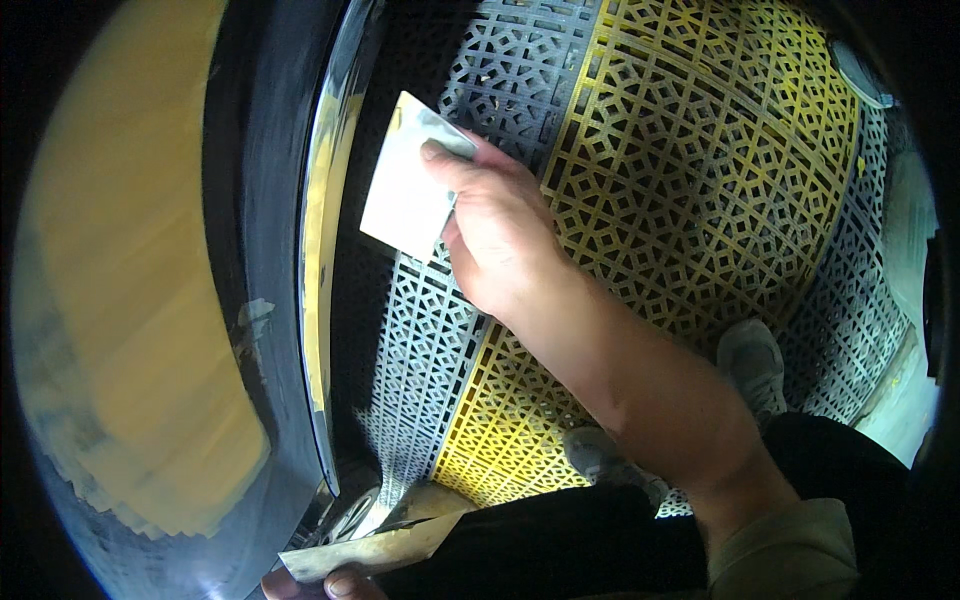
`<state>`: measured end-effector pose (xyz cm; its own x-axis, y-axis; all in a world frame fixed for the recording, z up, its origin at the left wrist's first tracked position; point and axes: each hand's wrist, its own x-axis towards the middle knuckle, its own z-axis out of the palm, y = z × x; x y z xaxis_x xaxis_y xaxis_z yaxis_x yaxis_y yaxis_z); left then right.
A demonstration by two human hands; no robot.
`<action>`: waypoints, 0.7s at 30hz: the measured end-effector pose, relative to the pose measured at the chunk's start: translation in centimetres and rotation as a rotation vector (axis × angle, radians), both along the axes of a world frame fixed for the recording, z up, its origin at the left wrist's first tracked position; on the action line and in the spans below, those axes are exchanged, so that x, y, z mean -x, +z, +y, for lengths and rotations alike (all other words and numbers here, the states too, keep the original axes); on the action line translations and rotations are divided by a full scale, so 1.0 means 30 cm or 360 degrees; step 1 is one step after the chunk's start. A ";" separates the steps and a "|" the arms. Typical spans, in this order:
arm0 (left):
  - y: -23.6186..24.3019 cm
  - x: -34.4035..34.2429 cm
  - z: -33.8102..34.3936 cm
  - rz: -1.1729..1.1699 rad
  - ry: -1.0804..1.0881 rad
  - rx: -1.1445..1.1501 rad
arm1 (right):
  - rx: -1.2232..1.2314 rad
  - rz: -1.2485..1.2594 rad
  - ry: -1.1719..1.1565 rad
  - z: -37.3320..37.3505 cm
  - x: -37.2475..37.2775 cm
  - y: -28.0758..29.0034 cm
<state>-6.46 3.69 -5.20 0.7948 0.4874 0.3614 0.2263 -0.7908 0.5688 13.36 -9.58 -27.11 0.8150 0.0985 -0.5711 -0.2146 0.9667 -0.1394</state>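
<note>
My right hand point(495, 225) is closed on a flat, pale rectangular putty spreader point(402, 195), thumb on its upper face. A yellowish smear shows near its top corner. The spreader is held over the floor, right of a dark car body panel point(268, 150) and apart from it. At the bottom edge, partly cut off, my left hand point(345, 586) pinches a thin, pale putty plate point(375, 550) with stained patches. A broad patch of tan filler point(130, 270) covers the panel's left part. Along its right edge runs a narrow yellowish strip point(318, 250).
Beneath me lies openwork floor grating in yellow point(700, 170) and grey point(515, 60). My shoes point(752, 365) stand on it at the lower right. A wheel-like round part point(355, 515) shows under the panel's lower end. A pale greenish object point(908, 240) is at the far right.
</note>
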 end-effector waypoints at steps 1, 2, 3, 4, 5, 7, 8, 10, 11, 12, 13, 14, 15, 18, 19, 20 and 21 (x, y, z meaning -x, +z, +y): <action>-0.002 0.001 0.003 -0.0009 0.0019 -0.0003 | 0.0044 0.0019 0.0024 0.004 -0.011 0.019; -0.003 0.003 0.006 -0.0018 0.0038 -0.0007 | 0.0049 0.0017 0.0017 0.005 -0.023 0.025; 0.000 0.000 0.001 -0.0020 0.0051 -0.0021 | 0.0044 0.0023 0.0004 -0.003 -0.040 0.026; -0.003 0.009 0.036 0.0137 -0.0392 -0.0318 | 0.0048 0.0022 -0.0004 -0.002 -0.055 0.026; -0.002 0.024 0.056 0.0129 -0.0397 -0.0330 | 0.0048 -0.0018 -0.0019 0.001 -0.064 0.025; -0.003 0.027 0.067 0.0114 -0.0408 -0.0349 | 0.0053 -0.0096 -0.0048 0.005 -0.079 0.027; -0.001 0.030 0.077 0.0119 -0.0422 -0.0372 | 0.0080 -0.0061 0.0002 0.006 -0.088 0.033; 0.003 0.026 0.087 0.0126 -0.0454 -0.0419 | 0.0043 -0.0115 -0.0023 0.012 -0.097 0.038; 0.001 0.025 0.083 0.0120 -0.0449 -0.0418 | 0.0024 -0.0142 -0.0037 0.014 -0.100 0.041; -0.002 0.016 0.067 0.0115 -0.0441 -0.0421 | 0.0024 -0.0115 -0.0044 0.015 -0.099 0.053; -0.003 0.010 0.058 0.0110 -0.0433 -0.0424 | 0.0013 -0.0079 -0.0032 0.010 -0.099 0.071; -0.003 0.013 0.061 0.0109 -0.0439 -0.0402 | 0.0002 -0.0043 -0.0021 0.003 -0.099 0.091; -0.004 0.020 0.067 0.0108 -0.0446 -0.0379 | -0.0008 -0.0007 -0.0010 0.000 -0.097 0.104; 0.006 0.030 0.086 0.0119 -0.0486 -0.0367 | -0.0062 -0.0140 -0.0044 0.005 -0.091 0.121; 0.007 0.029 0.090 0.0125 -0.0502 -0.0372 | -0.0054 -0.0179 -0.0065 0.002 -0.083 0.130; 0.005 0.027 0.093 0.0116 -0.0521 -0.0370 | -0.0046 -0.0217 -0.0085 -0.002 -0.073 0.144; 0.001 0.024 0.094 0.0108 -0.0540 -0.0368 | -0.0037 -0.0255 -0.0105 -0.003 -0.062 0.154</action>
<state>-7.20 6.51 -5.15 0.9221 0.1058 0.3721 -0.0385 -0.9320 0.3603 15.22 -9.68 -22.48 0.9005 0.0532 -0.4316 -0.1272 0.9813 -0.1443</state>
